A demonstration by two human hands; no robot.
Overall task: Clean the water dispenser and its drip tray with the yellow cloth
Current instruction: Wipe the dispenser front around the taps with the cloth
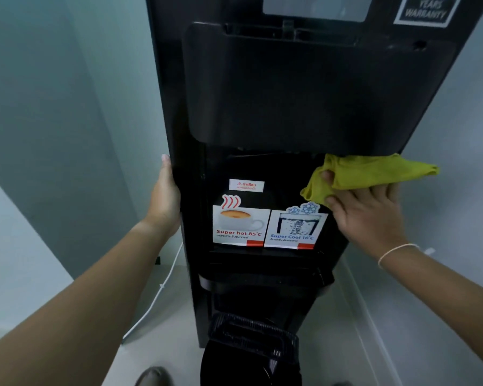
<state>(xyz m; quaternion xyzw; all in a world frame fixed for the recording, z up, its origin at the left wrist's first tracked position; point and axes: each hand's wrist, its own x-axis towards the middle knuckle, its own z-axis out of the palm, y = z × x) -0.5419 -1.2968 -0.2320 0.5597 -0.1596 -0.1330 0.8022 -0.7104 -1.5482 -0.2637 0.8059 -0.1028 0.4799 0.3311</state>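
A tall black water dispenser (304,93) stands right in front of me, with "Super hot" and "Super cool" stickers in its recessed bay. My right hand (371,210) grips the yellow cloth (368,172) and presses it against the right inner edge of the bay, just under the overhanging panel. My left hand (165,196) lies flat along the dispenser's left side wall, fingers together. The black ribbed drip tray (251,330) sits low on the floor in front of the dispenser's base, out of its slot.
Pale walls close in on the left (53,135) and right (457,190). A white cable (156,296) runs down the floor left of the dispenser. A shoe tip (151,376) shows at the bottom edge.
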